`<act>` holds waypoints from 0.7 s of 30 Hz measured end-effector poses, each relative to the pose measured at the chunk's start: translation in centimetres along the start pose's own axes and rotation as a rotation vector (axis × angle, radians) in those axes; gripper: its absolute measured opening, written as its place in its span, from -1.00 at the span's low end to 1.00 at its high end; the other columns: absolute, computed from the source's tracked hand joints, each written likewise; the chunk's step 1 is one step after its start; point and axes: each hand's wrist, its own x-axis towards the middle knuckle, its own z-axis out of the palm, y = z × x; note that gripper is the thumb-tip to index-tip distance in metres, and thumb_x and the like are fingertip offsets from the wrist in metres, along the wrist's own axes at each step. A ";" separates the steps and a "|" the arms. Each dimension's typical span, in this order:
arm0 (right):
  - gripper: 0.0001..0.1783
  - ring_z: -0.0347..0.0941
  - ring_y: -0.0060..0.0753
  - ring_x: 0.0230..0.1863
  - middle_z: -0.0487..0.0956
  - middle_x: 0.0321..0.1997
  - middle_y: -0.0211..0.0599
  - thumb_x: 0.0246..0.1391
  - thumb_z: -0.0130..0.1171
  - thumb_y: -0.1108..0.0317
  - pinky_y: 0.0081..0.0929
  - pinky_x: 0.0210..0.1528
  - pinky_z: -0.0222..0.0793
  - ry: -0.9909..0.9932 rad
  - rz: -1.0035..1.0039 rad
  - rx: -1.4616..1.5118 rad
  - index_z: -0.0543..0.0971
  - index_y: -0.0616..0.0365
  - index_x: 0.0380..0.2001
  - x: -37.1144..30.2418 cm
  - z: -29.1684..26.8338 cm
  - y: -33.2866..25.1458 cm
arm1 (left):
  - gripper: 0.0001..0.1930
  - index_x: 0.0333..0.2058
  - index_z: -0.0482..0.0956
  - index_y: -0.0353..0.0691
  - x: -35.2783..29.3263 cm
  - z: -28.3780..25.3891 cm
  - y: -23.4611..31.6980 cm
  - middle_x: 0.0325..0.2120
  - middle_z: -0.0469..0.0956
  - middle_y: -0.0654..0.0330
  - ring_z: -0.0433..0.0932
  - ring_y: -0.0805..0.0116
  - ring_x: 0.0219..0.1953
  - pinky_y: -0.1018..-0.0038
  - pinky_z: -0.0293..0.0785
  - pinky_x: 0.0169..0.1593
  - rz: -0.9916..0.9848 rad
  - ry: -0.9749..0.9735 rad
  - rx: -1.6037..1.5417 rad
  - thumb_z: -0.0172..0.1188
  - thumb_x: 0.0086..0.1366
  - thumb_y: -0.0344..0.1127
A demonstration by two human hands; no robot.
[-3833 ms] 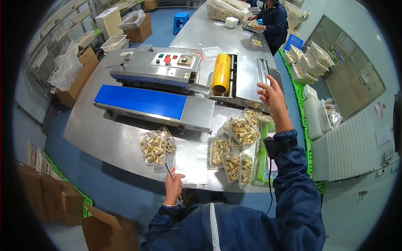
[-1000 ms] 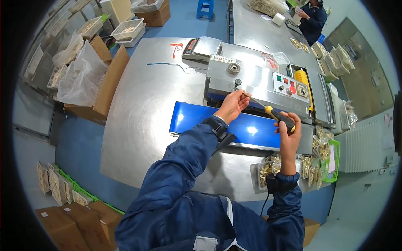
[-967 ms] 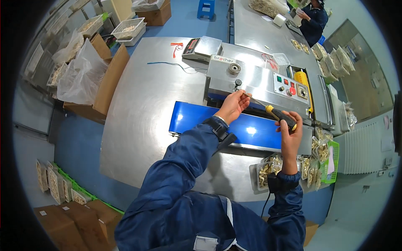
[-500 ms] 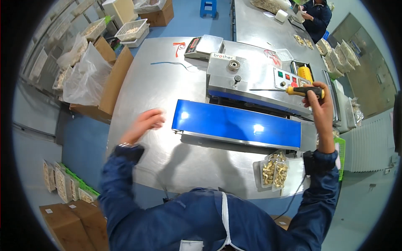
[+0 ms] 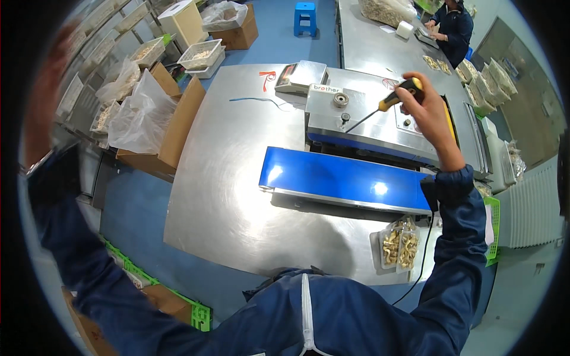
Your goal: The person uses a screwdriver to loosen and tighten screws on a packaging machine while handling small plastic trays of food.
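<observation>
My right hand (image 5: 428, 115) is closed round the black-and-yellow handle of a screwdriver (image 5: 389, 102). Its thin shaft slants down to the left, the tip close to a small knob (image 5: 345, 118) on the metal sealing machine (image 5: 323, 107); I cannot tell whether it touches. In front of the machine lies its long blue conveyor belt (image 5: 332, 175). My left hand (image 5: 47, 89) is raised at the far left rim of the view, away from the table, smeared by motion, so its fingers cannot be made out.
Packs of mushrooms (image 5: 399, 246) lie at the right front of the steel table (image 5: 219, 178). A scale (image 5: 301, 77), red ties (image 5: 266, 79) and a blue cord (image 5: 252, 99) are behind. Left stands a cardboard box (image 5: 181, 121) with plastic bags. A co-worker (image 5: 454, 29) works far right.
My left hand has swung from above the table up to the far left. The screwdriver has moved left and tilted tip-down toward the knob. The whole view has shifted slightly.
</observation>
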 end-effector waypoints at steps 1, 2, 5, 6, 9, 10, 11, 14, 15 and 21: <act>-0.64 0.48 -0.63 -0.46 0.54 -0.41 -0.36 0.14 0.20 0.24 -0.64 -0.40 0.40 -0.025 0.015 -0.070 0.43 0.12 -0.05 0.7 1.3 -1.0 | -0.62 0.08 0.43 -0.25 0.5 5.2 -1.2 -0.04 0.45 0.18 0.43 0.47 -0.19 0.63 0.42 -0.14 -0.080 -0.121 -0.115 -0.08 0.30 -0.40; -0.65 0.49 -0.58 -0.45 0.55 -0.41 -0.32 0.14 0.20 0.23 -0.60 -0.38 0.41 -0.032 0.005 -0.110 0.43 0.12 -0.05 1.1 1.6 -1.0 | -0.61 0.05 0.48 -0.21 1.6 11.4 -2.1 0.04 0.42 0.21 0.41 0.50 -0.16 0.64 0.39 -0.11 -0.152 -0.236 -0.240 -0.11 0.27 -0.39; -0.62 0.55 -0.37 -0.39 0.59 -0.39 -0.19 0.11 0.21 0.20 -0.46 -0.31 0.45 -0.063 -0.066 -0.158 0.43 0.13 -0.07 2.3 3.2 -0.7 | -0.61 0.03 0.47 -0.23 1.0 26.6 4.3 -0.27 0.59 0.26 0.57 0.46 -0.39 0.54 0.50 -0.30 -0.270 -0.412 -0.638 0.12 0.26 -0.20; -0.60 0.58 -0.23 -0.34 0.61 -0.36 -0.11 0.09 0.22 0.16 -0.40 -0.26 0.46 -0.058 -0.070 -0.244 0.44 0.14 -0.08 2.7 3.5 -0.4 | -0.60 0.06 0.44 -0.20 0.8 30.4 5.5 -0.13 0.54 0.31 0.53 0.57 -0.35 0.64 0.40 -0.39 -0.238 -0.560 -0.678 0.12 0.29 -0.20; -0.61 0.59 -0.18 -0.34 0.61 -0.37 -0.09 0.08 0.22 0.16 -0.38 -0.27 0.46 -0.076 -0.082 -0.252 0.44 0.12 -0.09 3.3 4.2 -0.6 | -0.51 0.14 0.33 -0.32 -1.6 39.1 8.3 -0.05 0.49 0.16 0.56 0.49 -0.32 0.59 0.43 -0.35 -0.265 -0.607 -0.829 0.12 0.26 -0.28; -0.62 0.59 -0.17 -0.35 0.61 -0.37 -0.08 0.08 0.21 0.16 -0.38 -0.28 0.46 -0.092 -0.090 -0.241 0.44 0.12 -0.10 3.4 3.9 -0.7 | -0.49 0.16 0.30 -0.34 -1.9 40.6 9.4 -0.04 0.48 0.14 0.56 0.47 -0.32 0.57 0.45 -0.32 -0.250 -0.627 -0.844 0.12 0.26 -0.29; -0.62 0.59 -0.17 -0.35 0.61 -0.37 -0.08 0.08 0.21 0.16 -0.38 -0.28 0.46 -0.085 -0.076 -0.244 0.44 0.12 -0.10 3.4 3.7 -0.5 | -0.46 0.18 0.27 -0.35 -2.0 42.1 10.4 -0.04 0.48 0.12 0.56 0.44 -0.31 0.55 0.47 -0.29 -0.232 -0.651 -0.860 0.12 0.26 -0.30; -0.61 0.59 -0.13 -0.35 0.61 -0.37 -0.04 0.09 0.21 0.15 -0.35 -0.29 0.46 -0.089 -0.149 -0.225 0.43 0.15 -0.11 3.9 3.8 0.0 | -0.52 0.15 0.32 -0.30 -2.3 45.1 11.4 -0.21 0.50 0.16 0.55 0.45 -0.33 0.55 0.45 -0.29 -0.225 -0.706 -0.900 0.12 0.30 -0.25; -0.61 0.59 -0.10 -0.36 0.61 -0.37 -0.01 0.10 0.21 0.15 -0.34 -0.30 0.47 -0.075 -0.198 -0.277 0.43 0.14 -0.10 4.0 3.8 0.3 | -0.55 0.12 0.36 -0.29 -2.1 45.5 11.9 -0.28 0.52 0.18 0.53 0.47 -0.35 0.56 0.43 -0.31 -0.246 -0.744 -0.905 0.13 0.31 -0.23; -0.61 0.58 -0.24 -0.30 0.57 -0.30 -0.08 0.18 0.16 0.12 -0.44 -0.24 0.53 -0.123 -0.159 -0.336 0.40 0.09 -0.04 4.5 3.1 0.8 | -0.72 -0.19 0.57 -0.40 -1.8 46.2 12.7 -0.44 0.57 0.23 0.52 0.51 -0.39 0.55 0.48 -0.21 -0.333 -0.625 -0.888 0.06 0.39 -0.26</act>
